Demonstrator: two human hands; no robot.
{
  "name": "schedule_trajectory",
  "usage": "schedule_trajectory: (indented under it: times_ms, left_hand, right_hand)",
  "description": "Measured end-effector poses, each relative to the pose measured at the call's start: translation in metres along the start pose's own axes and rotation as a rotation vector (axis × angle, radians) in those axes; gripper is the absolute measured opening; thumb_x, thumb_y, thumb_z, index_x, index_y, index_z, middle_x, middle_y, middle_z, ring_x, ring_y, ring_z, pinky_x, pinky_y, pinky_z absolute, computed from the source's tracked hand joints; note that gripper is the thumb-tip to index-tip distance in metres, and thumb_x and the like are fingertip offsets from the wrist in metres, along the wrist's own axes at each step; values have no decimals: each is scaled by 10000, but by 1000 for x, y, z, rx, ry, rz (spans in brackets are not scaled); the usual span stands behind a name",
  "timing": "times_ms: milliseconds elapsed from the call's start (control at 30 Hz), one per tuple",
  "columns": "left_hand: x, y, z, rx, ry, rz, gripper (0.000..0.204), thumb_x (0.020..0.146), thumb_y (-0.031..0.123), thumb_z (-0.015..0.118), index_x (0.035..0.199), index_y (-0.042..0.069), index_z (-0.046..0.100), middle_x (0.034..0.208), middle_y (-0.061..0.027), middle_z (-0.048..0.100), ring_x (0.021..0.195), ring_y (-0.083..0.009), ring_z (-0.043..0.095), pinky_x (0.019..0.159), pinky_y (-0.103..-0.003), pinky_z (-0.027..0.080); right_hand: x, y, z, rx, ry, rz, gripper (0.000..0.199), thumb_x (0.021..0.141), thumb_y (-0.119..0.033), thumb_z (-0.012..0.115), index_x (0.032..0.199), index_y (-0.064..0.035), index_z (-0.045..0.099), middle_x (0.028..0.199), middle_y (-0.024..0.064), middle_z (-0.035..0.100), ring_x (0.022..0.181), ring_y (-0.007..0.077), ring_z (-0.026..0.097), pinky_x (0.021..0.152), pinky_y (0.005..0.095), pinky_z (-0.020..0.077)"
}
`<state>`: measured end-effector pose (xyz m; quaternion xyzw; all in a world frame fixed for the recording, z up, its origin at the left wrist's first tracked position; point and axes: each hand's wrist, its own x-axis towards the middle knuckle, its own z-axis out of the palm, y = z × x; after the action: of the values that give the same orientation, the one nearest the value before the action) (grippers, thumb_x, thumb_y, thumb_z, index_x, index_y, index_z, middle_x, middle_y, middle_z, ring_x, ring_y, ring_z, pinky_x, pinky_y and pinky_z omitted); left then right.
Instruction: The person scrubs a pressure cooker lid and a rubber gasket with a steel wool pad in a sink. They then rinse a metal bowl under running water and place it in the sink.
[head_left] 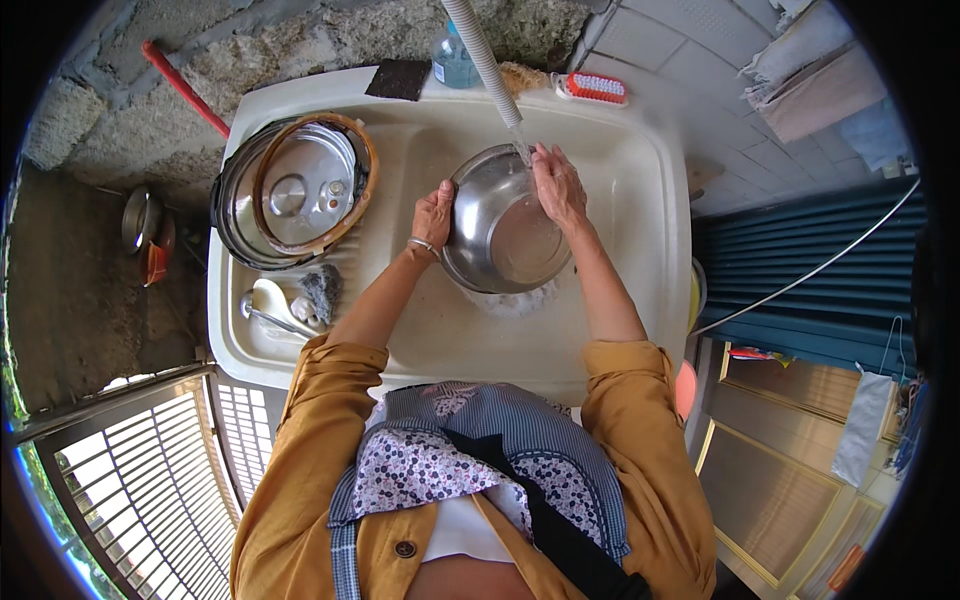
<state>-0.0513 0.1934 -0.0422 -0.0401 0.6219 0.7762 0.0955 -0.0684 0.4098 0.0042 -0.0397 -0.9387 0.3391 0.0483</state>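
A shiny metal bowl [480, 262] is in the right basin of a cream sink, with some cloudy water in its bottom. My left hand [433, 216] grips the bowl's left rim, a bracelet on its wrist. At the upper right rim, my right hand [558, 186] holds the bowl, close beside the running water. That water falls into the bowl from a ribbed pale hose [487, 65]. Whitish suds [515, 303] lie in the basin just below the bowl. The fingers under the rim are hidden.
Stacked metal pans and a brown-rimmed lid [290, 195] stand on the drainboard at left. Below them lie a ladle [275, 318] and a grey scouring pad [321, 290]. Along the back ledge are a blue bottle [454, 62] and a red brush [596, 88].
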Motion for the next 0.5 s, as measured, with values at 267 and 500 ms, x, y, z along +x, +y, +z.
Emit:
schedule_trajectory:
  times_ms: [267,500]
  left_hand:
    - [18,-11,-22,-246,87,-215,509,916,458,394,1110,4,521,1004,-112,599,850,-205,591,752,-323,480]
    - [14,-43,12,-429,57,-511,563,916,486,350,1233,37,472,1183,-104,545,1059,-229,524,916,-374,405]
  right_hand:
    - [-46,40,-29,1452,-204,692,535,893,-456,459,1160,2,530,1160,115,555,1065,231,509,955,352,371]
    - [-68,63,-37,1518,-132,406,438,880,-381,522,1137,-26,531,1117,72,571,1008,184,545,879,354,447]
